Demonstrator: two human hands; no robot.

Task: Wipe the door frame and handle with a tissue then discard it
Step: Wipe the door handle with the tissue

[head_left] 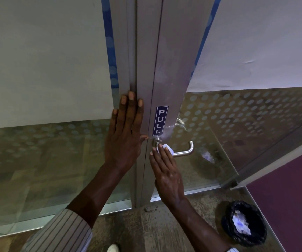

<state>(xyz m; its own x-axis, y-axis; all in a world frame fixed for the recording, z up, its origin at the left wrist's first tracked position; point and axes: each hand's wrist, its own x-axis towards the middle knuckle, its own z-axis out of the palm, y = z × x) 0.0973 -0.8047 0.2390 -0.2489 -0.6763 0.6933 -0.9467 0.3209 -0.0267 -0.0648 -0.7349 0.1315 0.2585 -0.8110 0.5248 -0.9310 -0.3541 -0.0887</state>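
Head view: left hand (126,131) spread flat, fingers released, braced on the aluminium door frame (166,70). Right hand (166,171) pinching a white tissue (167,149) against the base of the lever handle (184,151). Could press the lever and swing the door; could tear or drop the tissue short of the black-lined bin (244,222). Legible: blue "PULL" sticker (160,120).
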